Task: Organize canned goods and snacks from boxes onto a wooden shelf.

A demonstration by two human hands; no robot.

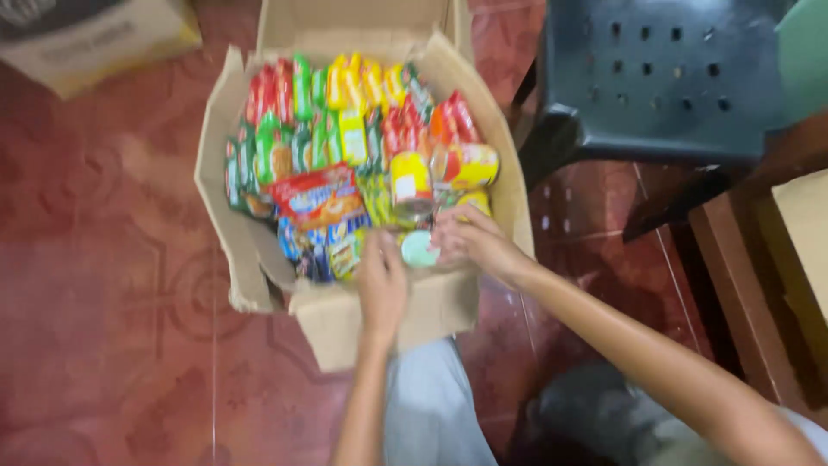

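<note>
The open brown cardboard box (509, 185) is packed with glossy red, green and yellow foil packets (341, 108), a red-and-orange snack bag (321, 195) and yellow-and-red labelled tin cans (466, 164). A small pale mint-green round lid (419, 248) shows between the hands (blurred). The dark red patterned tiled floor (103, 285) bears a dark grey perforated plastic chair (655, 78).

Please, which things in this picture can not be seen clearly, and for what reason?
- Head view, round pale green thing: both hands cover part of it; its kind is unclear.
- Left hand and right hand: motion blur hides each grip.
- Packets in the box: blurred, types unclear.
- Second box: cut by the top edge.
- Dark chair: cut by the top edge.
</note>
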